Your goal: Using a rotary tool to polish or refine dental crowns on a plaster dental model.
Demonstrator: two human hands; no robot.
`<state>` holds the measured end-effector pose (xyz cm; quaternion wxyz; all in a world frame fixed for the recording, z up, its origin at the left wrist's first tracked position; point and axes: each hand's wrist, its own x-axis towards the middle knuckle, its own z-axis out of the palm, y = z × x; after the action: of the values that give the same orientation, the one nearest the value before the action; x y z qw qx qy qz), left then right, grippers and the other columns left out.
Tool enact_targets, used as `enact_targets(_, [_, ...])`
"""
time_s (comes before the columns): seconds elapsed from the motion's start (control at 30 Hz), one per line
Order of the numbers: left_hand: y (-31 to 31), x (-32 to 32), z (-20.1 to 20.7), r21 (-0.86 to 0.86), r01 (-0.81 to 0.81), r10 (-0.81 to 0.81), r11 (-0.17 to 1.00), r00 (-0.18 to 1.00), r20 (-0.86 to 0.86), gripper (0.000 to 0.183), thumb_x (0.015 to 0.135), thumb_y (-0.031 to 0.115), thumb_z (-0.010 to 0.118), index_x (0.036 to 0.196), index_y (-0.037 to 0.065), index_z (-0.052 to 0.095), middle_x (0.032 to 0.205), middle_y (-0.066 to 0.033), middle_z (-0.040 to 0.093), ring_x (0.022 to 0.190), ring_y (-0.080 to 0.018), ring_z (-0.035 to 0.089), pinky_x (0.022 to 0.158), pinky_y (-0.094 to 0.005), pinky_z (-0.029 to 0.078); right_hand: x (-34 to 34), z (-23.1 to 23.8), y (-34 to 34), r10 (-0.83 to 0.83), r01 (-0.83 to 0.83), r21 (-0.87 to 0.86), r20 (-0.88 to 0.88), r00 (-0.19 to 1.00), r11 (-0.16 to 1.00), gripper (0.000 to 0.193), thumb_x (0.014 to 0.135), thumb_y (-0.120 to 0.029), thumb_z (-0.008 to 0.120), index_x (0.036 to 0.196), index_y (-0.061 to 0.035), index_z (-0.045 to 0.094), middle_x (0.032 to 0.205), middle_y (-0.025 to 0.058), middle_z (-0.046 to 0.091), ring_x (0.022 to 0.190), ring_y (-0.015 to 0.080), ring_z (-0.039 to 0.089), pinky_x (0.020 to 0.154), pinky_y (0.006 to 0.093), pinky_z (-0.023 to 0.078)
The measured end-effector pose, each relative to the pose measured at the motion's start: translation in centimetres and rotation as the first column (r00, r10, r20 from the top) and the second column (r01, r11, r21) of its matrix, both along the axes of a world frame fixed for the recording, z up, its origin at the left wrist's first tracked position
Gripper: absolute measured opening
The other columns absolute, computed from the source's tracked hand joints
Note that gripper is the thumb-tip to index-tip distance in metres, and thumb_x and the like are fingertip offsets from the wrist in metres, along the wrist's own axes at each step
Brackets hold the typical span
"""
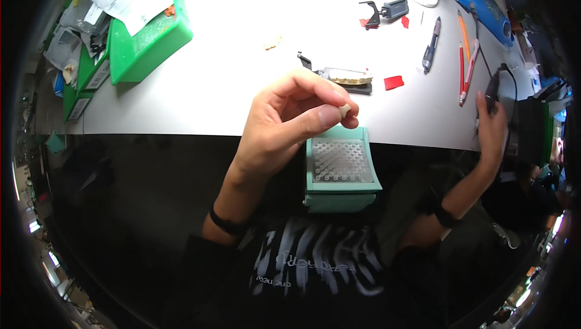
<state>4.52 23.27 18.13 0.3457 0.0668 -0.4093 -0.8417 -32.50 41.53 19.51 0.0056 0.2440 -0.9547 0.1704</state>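
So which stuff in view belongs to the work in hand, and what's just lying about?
In use, by the look of it:
- small pale piece, pinched in the left hand
- dark tool at the right hand
- probably the mint-green tray below the left hand

Apparently lying about:
- dark pen
- red pencil
- red scrap
- green bin

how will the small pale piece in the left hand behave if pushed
The small pale piece is probably light, being tiny enough for the left hand to pinch. It seems stiff, showing no sag; its uneven outline suggests skidding over rolling.
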Motion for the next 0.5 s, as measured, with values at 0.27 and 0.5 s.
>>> enact_targets(0.27, [0.0, -0.4, 0.9, 0.005, -0.014, 0.014, 1.000, 0.990, 0.138, 0.011, 0.094, -0.004, 0.065, 0.104, 0.000, 0.062, 0.102, -0.0194, 0.070, 0.096, -0.0255, 0.070, 0.089, -0.0387, 0.056, 5.7, 1.3, -2.7, 0.591, 0.399, -0.889, 0.450, 0.670, 0.225, 0.029, 0.096, -0.029, 0.070, 0.103, -0.0066, 0.053, 0.073, 0.0030, 0.047, 0.061, 0.0076, 0.042, 0.055, 0.0246, 0.036])
enact_targets(0.5, [0.5, -0.7, 0.7, -0.020, -0.105, 0.107, 0.994, 0.966, 0.235, 0.010, 0.095, -0.004, 0.065, 0.104, -0.001, 0.063, 0.102, -0.0177, 0.070, 0.098, -0.0247, 0.072, 0.091, -0.0381, 0.058, 18.6, -1.0, -10.0, 0.941, -0.059, -0.998, 0.002, 0.339, 0.024, 0.042, 0.096, -0.041, 0.067, 0.108, -0.0046, 0.049, 0.092, 0.0157, 0.062, 0.090, 0.0318, 0.065, 0.078, 0.0410, 0.053])
